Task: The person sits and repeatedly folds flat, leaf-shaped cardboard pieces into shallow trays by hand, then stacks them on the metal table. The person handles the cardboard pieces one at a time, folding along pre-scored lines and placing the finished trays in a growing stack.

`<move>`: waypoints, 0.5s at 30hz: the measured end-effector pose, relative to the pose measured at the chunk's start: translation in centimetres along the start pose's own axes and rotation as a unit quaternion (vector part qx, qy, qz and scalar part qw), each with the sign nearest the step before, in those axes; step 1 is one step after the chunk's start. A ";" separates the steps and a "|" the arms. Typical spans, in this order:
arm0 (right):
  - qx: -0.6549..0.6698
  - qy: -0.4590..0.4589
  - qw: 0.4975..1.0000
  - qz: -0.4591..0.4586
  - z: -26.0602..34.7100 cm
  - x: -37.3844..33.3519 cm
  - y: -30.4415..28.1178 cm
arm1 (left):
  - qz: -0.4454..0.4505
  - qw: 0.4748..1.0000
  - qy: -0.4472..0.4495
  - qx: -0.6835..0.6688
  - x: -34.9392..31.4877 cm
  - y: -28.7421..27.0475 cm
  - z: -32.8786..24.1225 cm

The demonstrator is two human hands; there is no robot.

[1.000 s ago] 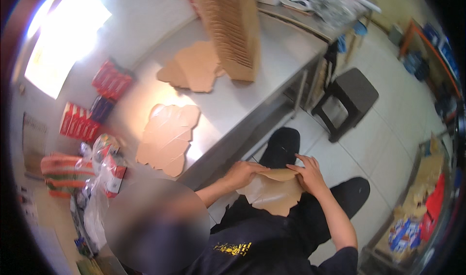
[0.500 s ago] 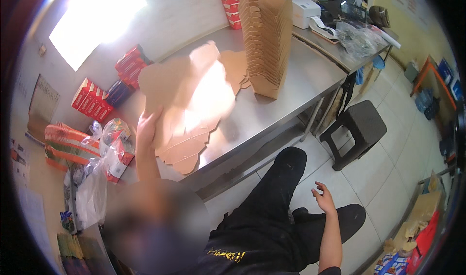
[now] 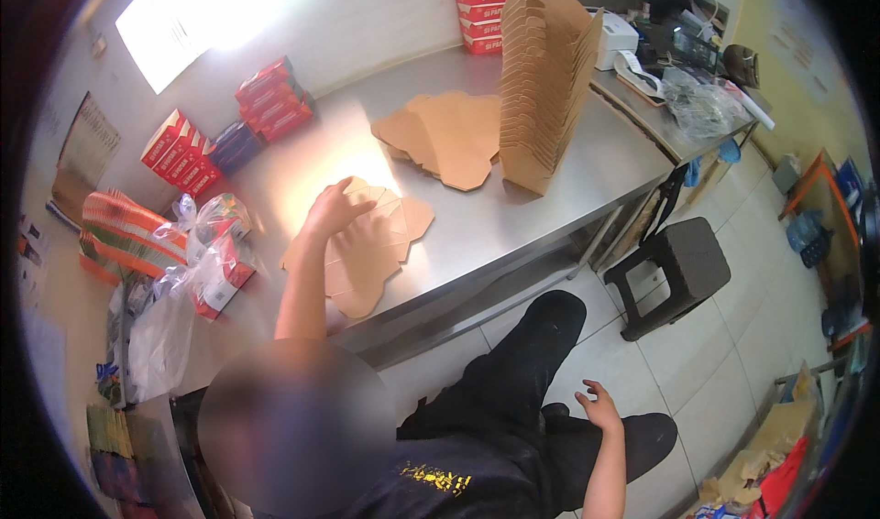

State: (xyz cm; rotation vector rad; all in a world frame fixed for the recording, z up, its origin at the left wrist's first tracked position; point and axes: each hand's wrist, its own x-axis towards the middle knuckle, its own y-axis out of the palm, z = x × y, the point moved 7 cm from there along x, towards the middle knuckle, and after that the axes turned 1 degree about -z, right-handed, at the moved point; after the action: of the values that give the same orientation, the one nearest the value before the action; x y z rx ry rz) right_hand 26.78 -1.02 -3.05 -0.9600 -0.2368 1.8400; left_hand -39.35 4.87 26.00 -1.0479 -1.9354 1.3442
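A flat, creased brown cardboard box blank [image 3: 380,253] lies on the steel table near its front edge. My left hand [image 3: 337,209] is over its left part, fingers stretched out; whether the palm presses on it I cannot tell. Further back lie more flat box blanks [image 3: 449,139], overlapping in a low pile. To their right stands a tall nested stack of folded cardboard boxes [image 3: 541,98]. Above my thigh hangs my right hand [image 3: 600,404], fingers loosely curled and apart, holding nothing.
Red printed boxes [image 3: 188,157] and a plastic bag [image 3: 160,345] line the table's left side. More red boxes [image 3: 486,15] are stacked at the back wall. A white label printer [image 3: 616,41] sits on the adjoining table. A dark stool [image 3: 674,267] stands on the tiled floor.
The cardboard that was raised and tilted by my left hand now lies flat on the table, uncovering the pile behind. My left hand has moved from its left edge onto the blank.
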 end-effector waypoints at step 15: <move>-0.006 -0.002 0.998 0.054 2.6 1.1 1.5 | -0.019 0.993 -0.109 -0.032 -3.8 -2.9 7.1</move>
State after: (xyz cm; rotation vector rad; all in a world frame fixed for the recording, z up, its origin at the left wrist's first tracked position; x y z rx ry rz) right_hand 23.76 -0.11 -2.73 -0.9937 -0.2017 1.9422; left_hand -43.79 -2.49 26.25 -0.9202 -2.1575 1.4345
